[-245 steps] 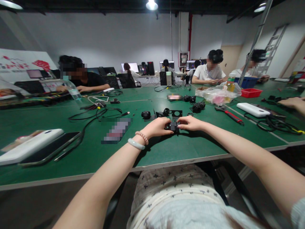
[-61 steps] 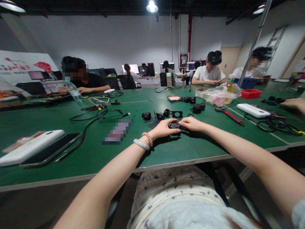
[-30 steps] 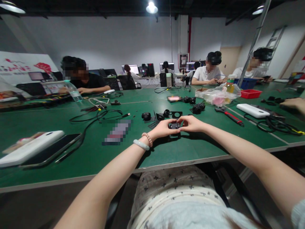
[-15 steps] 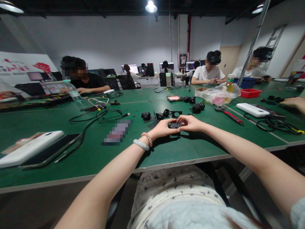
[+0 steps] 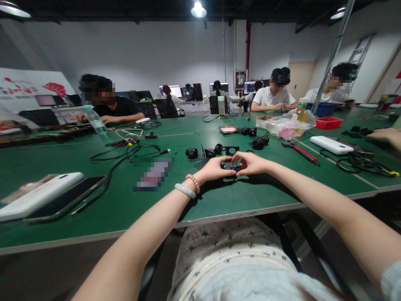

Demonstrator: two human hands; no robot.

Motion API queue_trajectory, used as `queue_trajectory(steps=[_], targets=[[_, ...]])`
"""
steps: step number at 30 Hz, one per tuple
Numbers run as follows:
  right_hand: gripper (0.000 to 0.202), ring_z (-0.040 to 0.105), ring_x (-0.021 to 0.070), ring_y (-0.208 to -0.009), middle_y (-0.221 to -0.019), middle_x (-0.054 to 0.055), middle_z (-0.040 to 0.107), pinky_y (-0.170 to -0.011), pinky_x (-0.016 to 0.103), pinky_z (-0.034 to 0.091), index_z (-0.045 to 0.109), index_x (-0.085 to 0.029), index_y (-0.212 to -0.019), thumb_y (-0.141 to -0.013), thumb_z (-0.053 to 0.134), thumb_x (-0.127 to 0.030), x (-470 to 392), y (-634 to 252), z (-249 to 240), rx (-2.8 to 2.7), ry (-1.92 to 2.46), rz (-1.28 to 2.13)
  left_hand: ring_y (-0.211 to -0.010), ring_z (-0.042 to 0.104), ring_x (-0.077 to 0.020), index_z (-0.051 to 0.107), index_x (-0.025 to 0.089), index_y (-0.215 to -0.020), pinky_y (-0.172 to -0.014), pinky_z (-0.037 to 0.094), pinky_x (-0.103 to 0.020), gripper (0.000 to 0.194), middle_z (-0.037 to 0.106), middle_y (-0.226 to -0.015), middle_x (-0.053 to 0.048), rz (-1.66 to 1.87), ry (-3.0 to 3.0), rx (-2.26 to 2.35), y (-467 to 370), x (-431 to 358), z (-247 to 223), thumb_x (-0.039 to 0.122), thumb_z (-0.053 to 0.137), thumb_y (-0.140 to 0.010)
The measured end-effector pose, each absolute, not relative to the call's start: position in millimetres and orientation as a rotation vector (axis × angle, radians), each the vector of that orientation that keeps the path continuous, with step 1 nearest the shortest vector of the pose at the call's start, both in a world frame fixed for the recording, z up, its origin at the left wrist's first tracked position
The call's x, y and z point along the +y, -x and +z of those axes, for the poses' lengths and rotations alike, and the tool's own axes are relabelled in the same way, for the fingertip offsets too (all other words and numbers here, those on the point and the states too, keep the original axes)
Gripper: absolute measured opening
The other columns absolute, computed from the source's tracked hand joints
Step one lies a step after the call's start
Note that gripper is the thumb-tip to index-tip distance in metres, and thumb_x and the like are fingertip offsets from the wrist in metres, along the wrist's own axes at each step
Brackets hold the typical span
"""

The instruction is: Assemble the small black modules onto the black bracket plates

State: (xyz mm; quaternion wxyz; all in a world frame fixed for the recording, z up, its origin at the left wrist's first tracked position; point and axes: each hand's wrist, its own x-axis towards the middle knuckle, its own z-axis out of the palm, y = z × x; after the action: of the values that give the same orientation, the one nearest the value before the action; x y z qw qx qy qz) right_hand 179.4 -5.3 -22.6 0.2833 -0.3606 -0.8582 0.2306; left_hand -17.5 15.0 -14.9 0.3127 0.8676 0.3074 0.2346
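Between my two hands, just above the green table [image 5: 238,196], is a small black part [image 5: 229,166], rounded and partly covered by fingers. My left hand [image 5: 215,168] grips its left side, thumb in front and fingers behind. From the right, my right hand [image 5: 250,163] pinches the same part with thumb and fingertips. Just beyond lie a black plate with a round hole [image 5: 232,150], a black cylindrical piece [image 5: 191,152] and another small round black piece [image 5: 218,148]. What exactly the held part is, I cannot make out.
A red-handled wrench [image 5: 302,152] and a white power bank [image 5: 331,145] lie to the right. Black cables [image 5: 138,150], a phone [image 5: 65,198] and a water bottle [image 5: 95,120] are on the left. A plastic bag [image 5: 286,127] and a red tray [image 5: 328,122] stand farther back. Several people sit around.
My right thumb and fingers have shifted slightly around the black part, curling into a rounder grip. My left hand stays nearly in place.
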Motion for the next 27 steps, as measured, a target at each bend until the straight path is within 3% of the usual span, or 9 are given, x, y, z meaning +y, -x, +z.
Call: queue_trajectory(steps=[9, 15, 22, 27], targets=[[0.053, 0.047, 0.0069, -0.057, -0.09, 0.002, 0.048, -0.048, 0.02, 0.039, 0.04, -0.017, -0.093, -0.052, 0.07, -0.031, -6.7, -175.2, -26.0, -2.244, 0.973, 0.601, -0.1, 0.052, -0.0237, 0.05, 0.015, -0.111, -0.087, 0.039, -0.035, 0.061, 0.056, -0.111, -0.009, 0.635, -2.323, 0.828, 19.3, 19.8, -18.8, 0.042, 0.064, -0.058], [0.043, 0.047, 0.009, -0.061, -0.08, 0.001, 0.049, -0.053, 0.022, 0.039, 0.044, -0.016, -0.085, -0.054, 0.069, -0.031, -6.3, -176.1, -24.9, -2.285, 0.99, 0.507, -0.098, 0.053, -0.0228, 0.052, 0.016, -0.109, -0.087, 0.039, -0.033, 0.058, 0.058, -0.107, -0.007, 0.621, -2.338, 0.807, 19.2, 17.9, -16.4, 0.043, 0.063, -0.059], [0.046, 0.047, 0.0082, -0.061, -0.086, 0.002, 0.051, -0.054, 0.021, 0.039, 0.046, -0.015, -0.092, -0.055, 0.068, -0.031, -5.6, -177.3, -24.3, -2.279, 0.954, 0.5, -0.1, 0.052, -0.0241, 0.05, 0.016, -0.111, -0.087, 0.038, -0.034, 0.061, 0.057, -0.11, -0.007, 0.614, -2.341, 0.837, 18.5, 18.0, -17.0, 0.044, 0.063, -0.059], [0.041, 0.047, 0.0082, -0.058, -0.076, 0.0, 0.051, -0.053, 0.02, 0.038, 0.049, -0.015, -0.09, -0.058, 0.066, -0.034, -4.6, -178.4, -24.7, -2.301, 0.94, 0.469, -0.099, 0.052, -0.0237, 0.051, 0.016, -0.11, -0.087, 0.038, -0.033, 0.06, 0.057, -0.108, -0.007, 0.614, -2.354, 0.839, 18.4, 18.8, -17.2, 0.044, 0.063, -0.059]])
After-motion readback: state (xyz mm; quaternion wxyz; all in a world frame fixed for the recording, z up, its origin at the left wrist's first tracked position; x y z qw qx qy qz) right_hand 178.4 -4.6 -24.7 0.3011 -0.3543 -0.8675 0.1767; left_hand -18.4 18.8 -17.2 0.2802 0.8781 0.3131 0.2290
